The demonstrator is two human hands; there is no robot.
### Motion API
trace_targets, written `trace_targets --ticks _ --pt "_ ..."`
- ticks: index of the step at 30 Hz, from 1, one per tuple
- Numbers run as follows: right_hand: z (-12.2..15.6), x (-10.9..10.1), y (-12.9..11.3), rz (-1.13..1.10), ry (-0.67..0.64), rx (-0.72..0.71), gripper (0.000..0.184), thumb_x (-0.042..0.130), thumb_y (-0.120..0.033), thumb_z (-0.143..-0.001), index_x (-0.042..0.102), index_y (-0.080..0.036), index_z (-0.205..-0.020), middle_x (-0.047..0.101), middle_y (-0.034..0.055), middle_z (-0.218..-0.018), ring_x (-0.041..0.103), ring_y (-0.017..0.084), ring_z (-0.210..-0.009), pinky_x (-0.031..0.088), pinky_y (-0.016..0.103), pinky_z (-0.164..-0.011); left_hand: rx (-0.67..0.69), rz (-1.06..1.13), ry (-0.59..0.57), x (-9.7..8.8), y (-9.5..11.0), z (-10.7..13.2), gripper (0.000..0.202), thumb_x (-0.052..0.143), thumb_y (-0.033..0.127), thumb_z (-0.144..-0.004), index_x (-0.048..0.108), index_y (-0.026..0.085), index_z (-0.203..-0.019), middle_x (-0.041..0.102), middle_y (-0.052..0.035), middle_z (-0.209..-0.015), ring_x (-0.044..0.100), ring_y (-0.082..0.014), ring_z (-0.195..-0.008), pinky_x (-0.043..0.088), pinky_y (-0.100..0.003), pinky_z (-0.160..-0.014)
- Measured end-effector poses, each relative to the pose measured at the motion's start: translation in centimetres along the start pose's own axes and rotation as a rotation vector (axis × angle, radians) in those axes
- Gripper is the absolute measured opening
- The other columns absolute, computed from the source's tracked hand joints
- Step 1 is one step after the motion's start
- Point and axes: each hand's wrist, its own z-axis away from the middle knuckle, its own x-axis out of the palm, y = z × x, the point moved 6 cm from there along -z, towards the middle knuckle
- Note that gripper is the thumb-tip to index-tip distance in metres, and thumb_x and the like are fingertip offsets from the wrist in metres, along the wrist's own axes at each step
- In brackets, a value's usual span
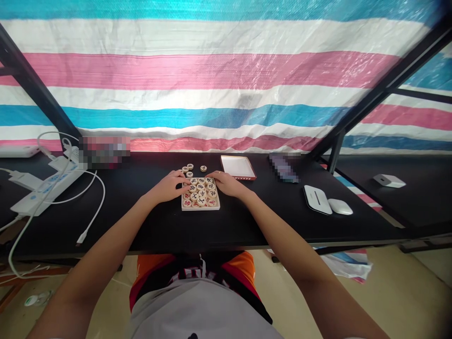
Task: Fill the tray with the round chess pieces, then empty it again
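Observation:
A shallow white box (201, 209) on the black desk holds several round wooden xiangqi pieces (201, 193) with black or red characters, some on top of others. My left hand (168, 187) reaches over the box's left side, thumb and fingers closing about a piece at its far left, which they partly hide. At the far right corner, my right hand (226, 183) has its fingers bent around the box's edge. Several loose pieces (189, 166) lie on the desk just beyond the box, one of them apart to the right.
The box lid (237, 167) lies inside-up behind my right hand. Farther right are a blurred dark object (283, 167), a white flat case (317, 199) and a white mouse (340, 206). A power strip (49, 186) with white cables (102, 197) occupies the left. Striped sheeting (212, 70) hangs behind.

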Motion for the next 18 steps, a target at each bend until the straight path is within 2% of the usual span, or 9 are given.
trace_targets --ticks 5,9,13,18 --pt "0.05 -0.02 0.01 -0.004 0.012 -0.014 0.036 0.042 -0.005 -0.088 0.064 -0.016 -0.114 0.065 0.0099 -0.108 0.06 0.019 -0.101 0.047 0.036 -0.092 0.024 0.022 -0.035 -0.14 0.06 0.23 0.033 0.052 0.042 -0.086 0.069 0.024 -0.108 0.057 -0.0075 -0.111 0.05 -0.0249 -0.108 0.041 -0.039 -0.096" --pt "0.04 0.0 0.0 -0.003 0.011 -0.014 0.036 0.042 -0.005 -0.088 0.064 -0.016 -0.114 0.065 0.0095 -0.108 0.06 0.019 -0.101 0.047 0.036 -0.092 0.001 0.056 -0.066 0.16 -0.18 0.18 0.034 0.058 0.045 -0.081 0.069 0.025 -0.106 0.056 -0.007 -0.113 0.049 -0.0263 -0.11 0.041 -0.041 -0.097" --pt "0.02 0.01 -0.07 0.003 -0.004 -0.002 0.036 0.041 -0.004 -0.088 0.063 -0.013 -0.114 0.065 0.0113 -0.109 0.06 0.019 -0.102 0.047 0.036 -0.093 0.001 0.068 -0.057 0.31 -0.24 0.02 0.035 0.06 0.047 -0.08 0.07 0.025 -0.105 0.055 -0.0071 -0.11 0.049 -0.0259 -0.108 0.04 -0.042 -0.099" --pt "0.03 -0.07 -0.1 0.006 -0.006 0.003 0.036 0.042 -0.004 -0.087 0.064 -0.016 -0.114 0.065 0.0098 -0.109 0.06 0.018 -0.101 0.047 0.035 -0.093 0.057 0.05 -0.029 0.11 0.32 -0.05 0.036 0.06 0.046 -0.081 0.069 0.028 -0.111 0.055 -0.0064 -0.112 0.048 -0.0262 -0.111 0.039 -0.041 -0.099"
